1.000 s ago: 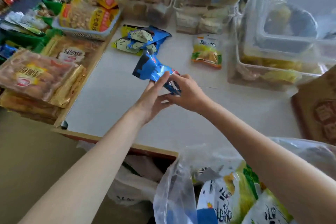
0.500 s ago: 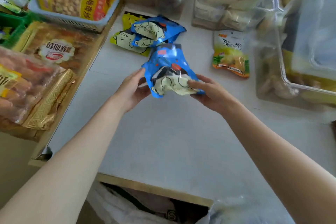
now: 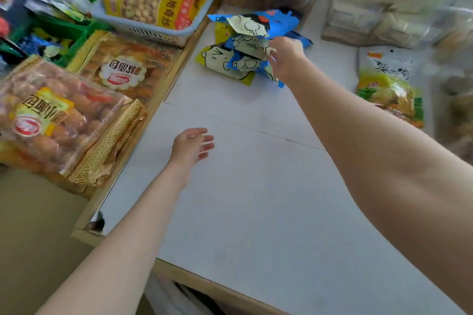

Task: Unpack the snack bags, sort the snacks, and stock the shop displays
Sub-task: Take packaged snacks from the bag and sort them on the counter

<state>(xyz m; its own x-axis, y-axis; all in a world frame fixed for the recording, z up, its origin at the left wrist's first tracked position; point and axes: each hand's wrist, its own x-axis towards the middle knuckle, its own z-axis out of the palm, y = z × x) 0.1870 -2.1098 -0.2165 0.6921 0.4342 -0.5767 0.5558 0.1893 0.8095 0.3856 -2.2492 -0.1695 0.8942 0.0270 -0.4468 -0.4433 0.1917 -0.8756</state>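
Blue bag (image 3: 252,24): now atop blue-and-yellow pile (image 3: 230,64), far end of surface (image 3: 256,199); half second ago held between both hands. Right hand (image 3: 286,59) at pile; grip cannot tell. Left hand (image 3: 190,147) withdrawn, fingers spread, empty. One bag sorted.

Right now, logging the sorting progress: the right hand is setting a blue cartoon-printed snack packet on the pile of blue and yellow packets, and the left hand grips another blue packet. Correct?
Not quite. The head view shows the left hand holding nothing, open above the white tabletop. The rest stands: the right hand is at the blue cartoon-printed snack packet on the pile of blue and yellow packets.
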